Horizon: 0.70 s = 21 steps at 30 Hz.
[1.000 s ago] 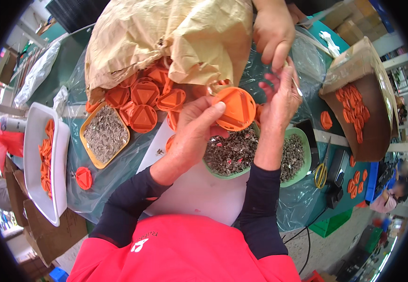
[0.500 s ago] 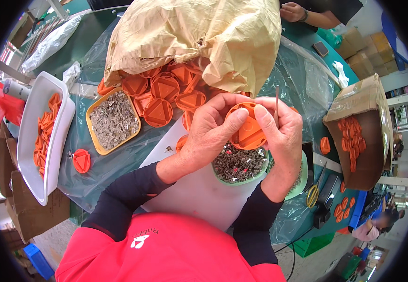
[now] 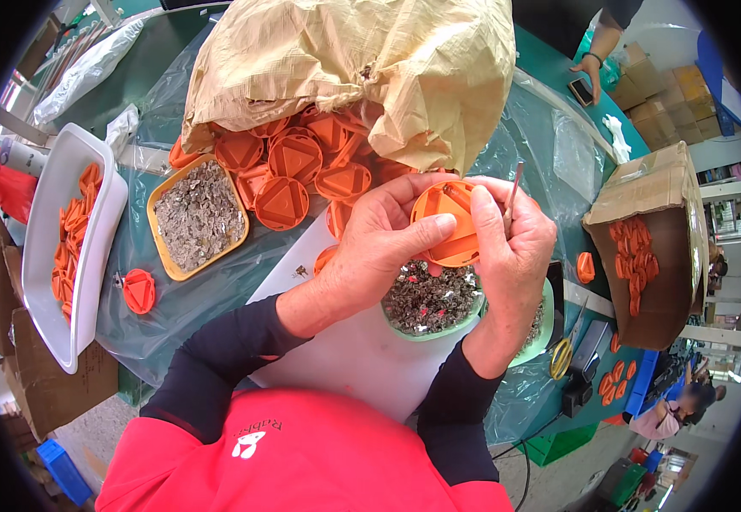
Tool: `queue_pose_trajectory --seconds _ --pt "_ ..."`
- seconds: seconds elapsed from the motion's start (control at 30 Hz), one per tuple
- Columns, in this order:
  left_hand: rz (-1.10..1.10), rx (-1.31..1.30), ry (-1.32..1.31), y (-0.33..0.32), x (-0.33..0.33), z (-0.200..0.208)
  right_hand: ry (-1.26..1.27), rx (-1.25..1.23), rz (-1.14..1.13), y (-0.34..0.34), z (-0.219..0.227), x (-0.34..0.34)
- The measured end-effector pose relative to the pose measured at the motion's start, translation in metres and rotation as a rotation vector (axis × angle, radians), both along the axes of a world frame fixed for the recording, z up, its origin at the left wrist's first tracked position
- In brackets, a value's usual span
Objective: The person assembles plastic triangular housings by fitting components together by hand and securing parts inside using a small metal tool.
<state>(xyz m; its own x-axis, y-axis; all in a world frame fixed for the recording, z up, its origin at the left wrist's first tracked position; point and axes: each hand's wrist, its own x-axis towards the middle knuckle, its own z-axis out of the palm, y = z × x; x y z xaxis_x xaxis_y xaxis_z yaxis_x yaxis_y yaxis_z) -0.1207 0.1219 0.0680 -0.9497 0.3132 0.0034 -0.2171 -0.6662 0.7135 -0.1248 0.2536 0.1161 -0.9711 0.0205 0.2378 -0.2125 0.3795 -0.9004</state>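
Note:
Closed fingers of my left hand [image 3: 380, 239] and my right hand [image 3: 515, 243] hold one round orange plastic part [image 3: 449, 224] between them, a raised triangle on its face. A thin pointed tool [image 3: 515, 183], its kind unclear, sticks up from my right hand's fingers. Just below the hands is a green bowl [image 3: 387, 314] of small dark metal bits with a few red ones. A second green bowl [image 3: 546, 321] is partly hidden by my right wrist. Both hands are above a white board [image 3: 328, 363]. More round orange parts [image 3: 293, 160] lie heaped beyond them.
A large yellow sack [image 3: 345, 60] covers the heap's back. Left are a yellow tray [image 3: 241, 230] of small metallic pieces and a white tub [image 3: 107, 230] of orange parts. Right are a cardboard box [image 3: 643, 183], yellow-handled scissors [image 3: 561, 358] and a co-worker's hand [image 3: 589, 75] near a phone [image 3: 581, 91].
The orange part has turned slightly in my hands, and my right thumb has shifted upward on it. The co-worker's hand has moved right, to the phone.

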Motion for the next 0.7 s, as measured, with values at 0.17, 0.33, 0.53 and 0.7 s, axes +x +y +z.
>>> queue_pose_trajectory --seconds 0.17,0.33,0.53,0.7 --pt "-0.065 0.11 -0.07 0.0004 0.0003 0.0014 0.042 0.019 -0.029 -0.0041 0.0063 0.0053" --pt "-0.124 0.186 -0.126 -0.0018 -0.0001 -0.0026 0.043 -0.037 -0.014 -0.0058 0.0066 0.0062" --pt "-0.156 0.223 -0.19 -0.0015 -0.0029 0.0013 0.037 -0.027 -0.014 -0.0056 0.0032 0.006" --pt "-0.236 0.294 -0.202 -0.0042 -0.0049 -0.0036 0.027 -0.017 -0.012 -0.0059 0.0036 0.0063"
